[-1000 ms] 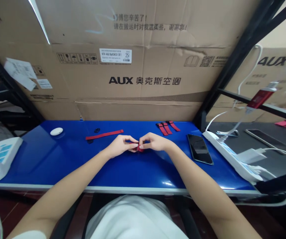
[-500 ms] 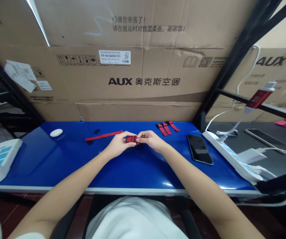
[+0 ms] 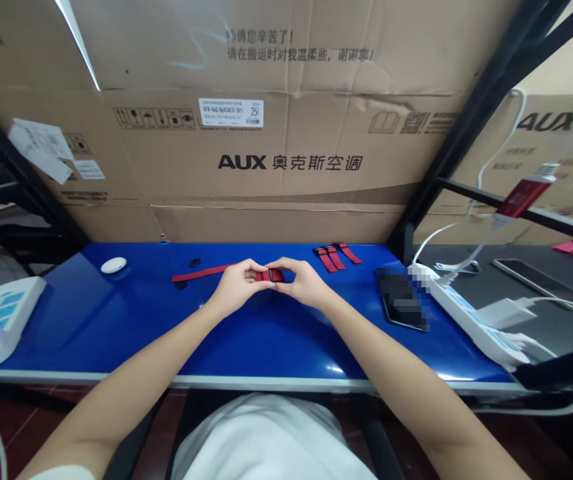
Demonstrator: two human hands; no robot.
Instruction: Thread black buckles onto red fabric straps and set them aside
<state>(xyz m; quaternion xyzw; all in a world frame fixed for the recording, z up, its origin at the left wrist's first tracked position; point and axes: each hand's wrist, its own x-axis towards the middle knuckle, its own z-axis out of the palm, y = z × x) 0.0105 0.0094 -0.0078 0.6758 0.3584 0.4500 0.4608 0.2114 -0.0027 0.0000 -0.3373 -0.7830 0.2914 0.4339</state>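
Between my two hands is a red strap [image 3: 262, 275] with a black buckle [image 3: 272, 274], held just above the blue tabletop. My left hand [image 3: 236, 283] pinches the strap's left part between thumb and fingers. My right hand [image 3: 299, 280] grips the right part, close to the buckle. Behind my left hand a long red strap [image 3: 199, 273] lies flat, its right end hidden by the fingers. A small black buckle [image 3: 194, 263] rests just beyond that strap. Several short red straps with black buckles [image 3: 332, 259] lie side by side at the back right.
A dark phone [image 3: 401, 300] lies right of my right arm, beside a white power strip [image 3: 466, 317] with plugged cables. On the left are a white oval object [image 3: 113, 265] and another white socket block [image 3: 6, 313]. A large cardboard box [image 3: 286, 220] stands behind the table [image 3: 116, 333].
My fingers have shifted on the strap: the left hand has moved slightly right, its fingertips closer to the buckle. The right hand's fingers now extend further around the strap's right part.
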